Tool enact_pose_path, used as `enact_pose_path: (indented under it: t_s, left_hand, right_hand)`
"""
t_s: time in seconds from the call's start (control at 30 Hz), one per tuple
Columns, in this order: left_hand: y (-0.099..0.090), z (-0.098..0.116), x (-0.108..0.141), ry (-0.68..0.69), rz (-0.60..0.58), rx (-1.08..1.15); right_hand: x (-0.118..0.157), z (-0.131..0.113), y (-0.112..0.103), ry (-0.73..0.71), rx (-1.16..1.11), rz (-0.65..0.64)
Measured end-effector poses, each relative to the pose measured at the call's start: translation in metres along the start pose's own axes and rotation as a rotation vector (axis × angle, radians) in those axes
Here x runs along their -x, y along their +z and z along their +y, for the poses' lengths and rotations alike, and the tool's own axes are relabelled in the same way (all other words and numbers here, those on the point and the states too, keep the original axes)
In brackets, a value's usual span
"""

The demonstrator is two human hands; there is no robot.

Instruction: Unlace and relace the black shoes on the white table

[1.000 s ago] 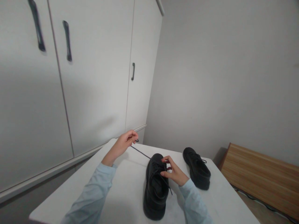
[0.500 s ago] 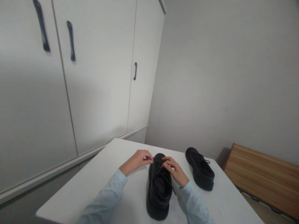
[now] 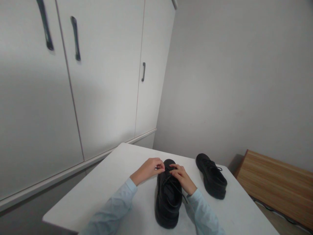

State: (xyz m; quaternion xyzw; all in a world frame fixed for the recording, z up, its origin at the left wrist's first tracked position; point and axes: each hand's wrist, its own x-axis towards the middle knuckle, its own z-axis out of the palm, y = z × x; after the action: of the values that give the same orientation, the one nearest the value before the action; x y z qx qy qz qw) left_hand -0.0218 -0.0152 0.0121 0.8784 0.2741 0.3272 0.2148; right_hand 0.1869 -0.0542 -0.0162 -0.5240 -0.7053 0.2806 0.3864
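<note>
A black lace-up shoe point(image 3: 168, 209) sits upright on the white table point(image 3: 97, 192), its heel towards me and its toe pointing away. At its left front, my left hand point(image 3: 154, 167) is closed in a pinch, with a bit of dark shoelace showing at the fingertips. From the right, my right hand point(image 3: 183, 178) bends over the lacing, its fingertips closed at the lace near the toe. One loose lace end point(image 3: 184, 197) hangs over the shoe's right side. My fingers partly hide the front eyelets.
A second black shoe point(image 3: 212, 178) with its lace tied stands farther right, near the table's back edge. White cupboard doors point(image 3: 105, 75) rise on the left, and a grey wall point(image 3: 232, 81) stands behind. A slanted wooden board point(image 3: 276, 186) lies beyond the right edge.
My left hand has moved right, closer to the lacing. The fingertips of my right hand have drawn together over the laces. The view has shifted slightly.
</note>
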Motion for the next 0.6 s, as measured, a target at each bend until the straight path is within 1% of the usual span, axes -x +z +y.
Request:
enact_pose_path:
  t_s: [0.1, 0.3, 0.47, 0.6]
  left_hand:
    - [0.005, -0.002, 0.000, -0.006, -0.006, -0.020]
    - [0.012, -0.005, 0.000, -0.004, -0.067, 0.008]
    - [0.011, -0.005, -0.001, -0.032, -0.041, 0.015]
    - [0.015, -0.008, -0.001, -0.072, -0.018, 0.026]
  right_hand:
    - [-0.001, 0.001, 0.001, 0.025, 0.015, -0.018]
    - [-0.007, 0.001, 0.000, 0.080, 0.046, -0.061]
    - [-0.009, -0.002, -0.002, 0.081, 0.080, -0.097]
    - [-0.009, -0.005, -0.002, 0.067, 0.080, -0.100]
